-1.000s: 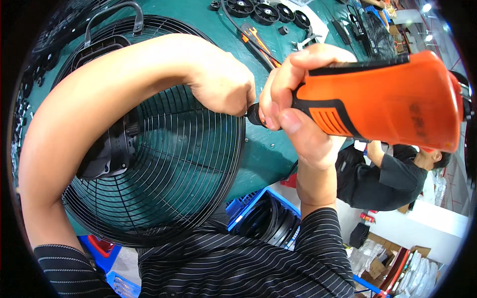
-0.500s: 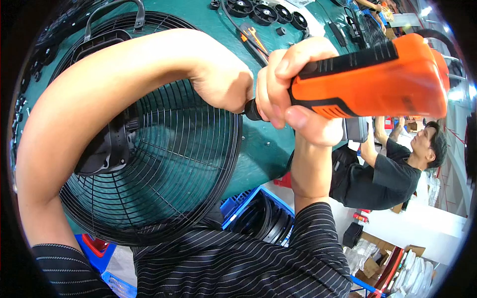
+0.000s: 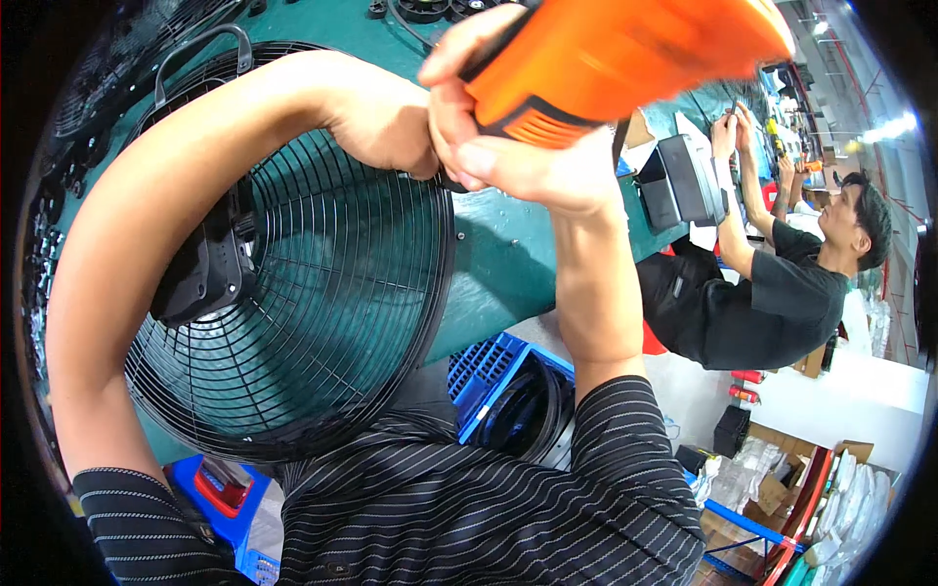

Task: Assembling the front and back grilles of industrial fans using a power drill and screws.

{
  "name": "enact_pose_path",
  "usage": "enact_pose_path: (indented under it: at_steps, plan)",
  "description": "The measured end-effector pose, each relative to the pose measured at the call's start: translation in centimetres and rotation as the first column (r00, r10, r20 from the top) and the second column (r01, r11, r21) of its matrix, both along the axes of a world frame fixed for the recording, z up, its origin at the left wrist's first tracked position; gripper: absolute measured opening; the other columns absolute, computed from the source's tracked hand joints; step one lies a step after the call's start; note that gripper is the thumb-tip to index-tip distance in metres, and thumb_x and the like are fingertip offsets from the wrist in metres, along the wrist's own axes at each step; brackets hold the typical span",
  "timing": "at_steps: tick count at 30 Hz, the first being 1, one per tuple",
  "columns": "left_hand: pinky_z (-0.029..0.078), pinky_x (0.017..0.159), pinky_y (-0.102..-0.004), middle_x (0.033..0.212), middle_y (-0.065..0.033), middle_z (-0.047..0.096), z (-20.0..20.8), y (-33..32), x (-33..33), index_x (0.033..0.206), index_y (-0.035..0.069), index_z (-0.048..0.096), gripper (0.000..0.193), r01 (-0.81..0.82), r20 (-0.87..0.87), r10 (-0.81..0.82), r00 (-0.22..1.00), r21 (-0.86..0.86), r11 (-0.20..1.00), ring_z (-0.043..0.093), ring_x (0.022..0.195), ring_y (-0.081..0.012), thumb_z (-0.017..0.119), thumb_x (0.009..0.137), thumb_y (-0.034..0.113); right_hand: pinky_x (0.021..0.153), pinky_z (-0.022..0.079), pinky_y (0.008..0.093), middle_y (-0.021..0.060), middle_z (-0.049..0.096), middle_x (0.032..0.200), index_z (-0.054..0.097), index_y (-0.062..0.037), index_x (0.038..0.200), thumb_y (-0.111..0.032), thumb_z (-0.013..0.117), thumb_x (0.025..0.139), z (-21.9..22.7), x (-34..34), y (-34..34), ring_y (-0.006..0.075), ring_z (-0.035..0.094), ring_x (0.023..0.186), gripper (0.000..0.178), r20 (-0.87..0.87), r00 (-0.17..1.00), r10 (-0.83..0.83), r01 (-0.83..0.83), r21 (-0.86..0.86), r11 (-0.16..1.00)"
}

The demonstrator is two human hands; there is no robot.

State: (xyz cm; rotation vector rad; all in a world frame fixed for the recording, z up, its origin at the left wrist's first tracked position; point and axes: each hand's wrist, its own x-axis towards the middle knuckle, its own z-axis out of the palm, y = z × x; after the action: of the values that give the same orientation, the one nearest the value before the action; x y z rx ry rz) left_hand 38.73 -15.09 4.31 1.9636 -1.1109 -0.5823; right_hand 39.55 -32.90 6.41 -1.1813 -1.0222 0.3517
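My right hand (image 3: 535, 168) is wrapped round the orange power driver (image 3: 625, 68) at top centre; my left hand (image 3: 383, 122) is curled beside its nose, though I can't tell on what. The driver has shifted up and left, yet its nose stays by the wire guard's (image 3: 332, 303) rim, so I judge I'm working the same spot. Its long axis slants upward to the right, nose lower left, above the green counter (image 3: 498, 288).

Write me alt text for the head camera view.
A person's right hand grips an orange power tool, its narrow end close to the left hand. A round black wire guard sits on the green table; a co-worker is at right.
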Motion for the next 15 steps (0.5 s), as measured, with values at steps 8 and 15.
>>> enact_pose_path:
  at_steps: [8,15]
  plan:
    - [0.047,0.086,-0.0349,0.100,-0.0092,0.068,0.6,0.7,0.4,0.111,0.001,0.065,0.026,0.027,-0.030,-0.019,0.999,0.286,0.958,0.061,0.095,-0.0217,0.056,0.089,0.012,0.072,0.051,0.0305,0.0014,0.064,0.074,0.067,-0.0025,0.084,-0.013,0.074,0.064,0.5,-0.2,-1.1,0.0123,0.063,0.072,0.024,0.048,0.997,-0.059,0.063,-0.098,0.993]
    - [0.051,0.090,-0.0340,0.107,-0.0128,0.067,2.2,0.2,-0.1,0.125,0.002,0.060,0.039,-0.092,-0.086,0.135,0.987,0.384,0.919,0.061,0.109,-0.0208,0.061,0.089,0.016,0.066,0.051,0.0256,0.0037,0.064,0.083,0.065,-0.0003,0.108,-0.007,0.074,0.073,0.7,-0.1,-0.8,0.0095,0.062,0.071,0.037,0.065,0.990,0.124,-0.124,0.003,0.992]
